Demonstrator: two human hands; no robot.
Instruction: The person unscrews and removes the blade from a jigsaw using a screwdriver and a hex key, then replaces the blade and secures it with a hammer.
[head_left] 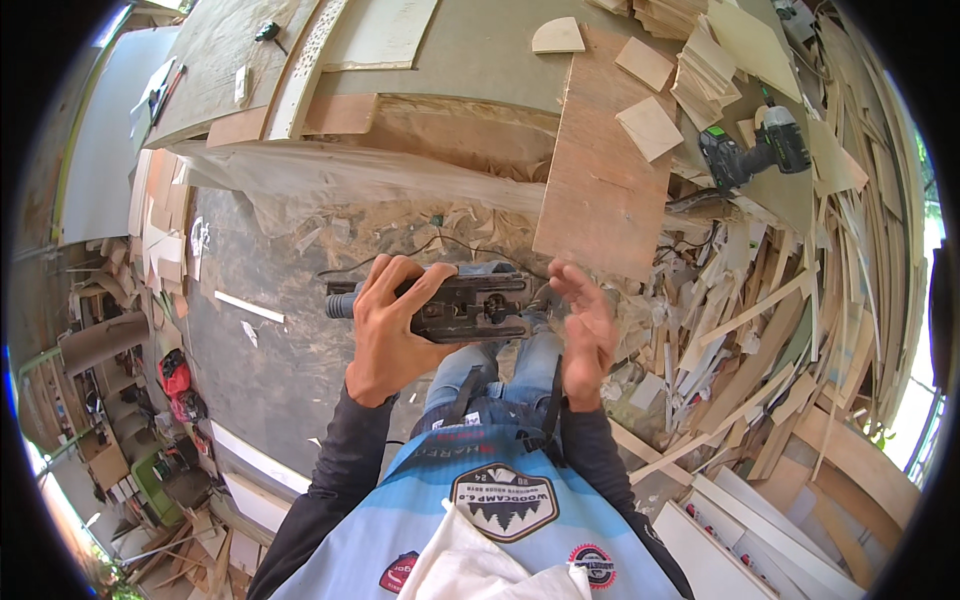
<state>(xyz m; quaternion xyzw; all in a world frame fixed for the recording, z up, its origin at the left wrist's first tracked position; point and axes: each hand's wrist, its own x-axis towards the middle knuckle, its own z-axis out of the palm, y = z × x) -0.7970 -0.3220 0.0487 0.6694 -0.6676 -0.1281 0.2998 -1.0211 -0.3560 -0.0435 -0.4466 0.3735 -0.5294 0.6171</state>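
Observation:
My left hand (385, 325) grips a dark jigsaw (465, 310) in front of my waist, fingers over its far edge and thumb along the near side. Its flat metal base faces up, with the slotted end to the right. A ribbed grey-blue hose end (340, 304) sticks out at its left, past my left fingers. My right hand (585, 335) is raised just right of the slotted end, apart from the tool. Its fingers are partly spread and slightly blurred, and nothing shows in them. I cannot make out a blade.
Ahead stands a workbench (480, 60) with a plywood sheet (610, 160) jutting over its near edge. A cordless drill (755, 150) lies on it at right, near wood pieces. Offcuts (740, 330) heap up on the right. A dark cable (400, 250) crosses the littered floor.

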